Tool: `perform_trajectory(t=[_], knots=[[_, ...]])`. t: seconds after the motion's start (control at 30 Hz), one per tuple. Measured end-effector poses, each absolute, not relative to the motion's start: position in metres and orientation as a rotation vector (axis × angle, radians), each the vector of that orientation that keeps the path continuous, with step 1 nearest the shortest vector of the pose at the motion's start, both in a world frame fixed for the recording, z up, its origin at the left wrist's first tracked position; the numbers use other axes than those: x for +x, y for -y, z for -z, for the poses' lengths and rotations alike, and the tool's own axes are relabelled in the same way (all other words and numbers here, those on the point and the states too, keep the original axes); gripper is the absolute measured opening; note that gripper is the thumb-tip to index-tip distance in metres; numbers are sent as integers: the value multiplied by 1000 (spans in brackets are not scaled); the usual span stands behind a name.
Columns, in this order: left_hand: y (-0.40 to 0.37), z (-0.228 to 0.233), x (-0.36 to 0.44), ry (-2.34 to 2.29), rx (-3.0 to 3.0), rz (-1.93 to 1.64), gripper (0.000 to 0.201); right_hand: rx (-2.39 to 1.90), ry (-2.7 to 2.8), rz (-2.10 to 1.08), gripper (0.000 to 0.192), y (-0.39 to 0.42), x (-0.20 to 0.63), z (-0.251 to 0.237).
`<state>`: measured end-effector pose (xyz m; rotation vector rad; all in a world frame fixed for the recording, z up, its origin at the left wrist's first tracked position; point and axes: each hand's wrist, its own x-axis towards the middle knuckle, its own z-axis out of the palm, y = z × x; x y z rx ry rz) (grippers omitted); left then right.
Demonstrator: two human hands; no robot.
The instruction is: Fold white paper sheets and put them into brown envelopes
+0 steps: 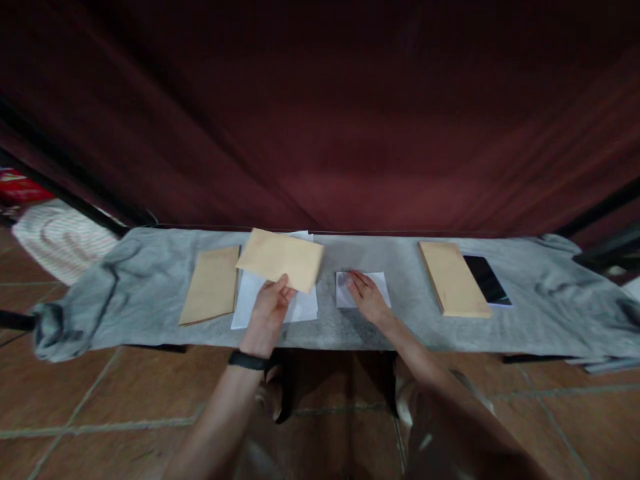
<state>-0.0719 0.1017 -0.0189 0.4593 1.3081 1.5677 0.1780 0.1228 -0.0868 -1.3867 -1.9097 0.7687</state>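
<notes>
My left hand (275,298) is closed on the lower edge of a tan paper envelope (281,257), holding it tilted above a stack of white paper (301,308). The fingers of my right hand (365,293) lie flat, close together, on a small folded white sheet (379,282) in the middle of the bench. Left of the white stack lies a flat pile of tan envelopes (211,283). To the right sits a thicker tan stack, seemingly envelopes (454,280), beside a dark phone or tablet (487,280).
A grey cloth (540,300) covers the narrow bench, bunched at its left end. Behind it hangs a dark red curtain (340,147). Dark metal bars (605,207) stand at both sides. A striped cloth (70,237) is at far left; the floor is brown tile (125,393).
</notes>
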Motion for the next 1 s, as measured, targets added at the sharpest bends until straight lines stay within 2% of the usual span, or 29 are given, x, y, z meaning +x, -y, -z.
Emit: perform_trajectory(t=[0.13,0.23,0.43,0.63,0.73,0.87,1.0], knots=[[-101,35,-18,-1160,320,-1499,30,-1128,1385,-1377,65,-128,166,75],[-101,42,-3,-1138,312,-1472,34,-1071,1127,-1562,58,-127,162,73],[-104,40,2,-1126,326,-1444,37,-1084,907,-1656,42,-124,169,70],[-99,33,2,-1152,361,-1398,30,-1074,920,-1668,43,-126,172,69],[-91,34,0,-1176,440,-1258,29,-1096,994,-1570,39,-131,175,70],[-76,33,-4,-1109,870,-799,38,-1141,1127,-1439,27,-140,186,63],[-71,20,-15,-1224,1766,-848,32,-1141,1224,-1525,20,-141,195,53]])
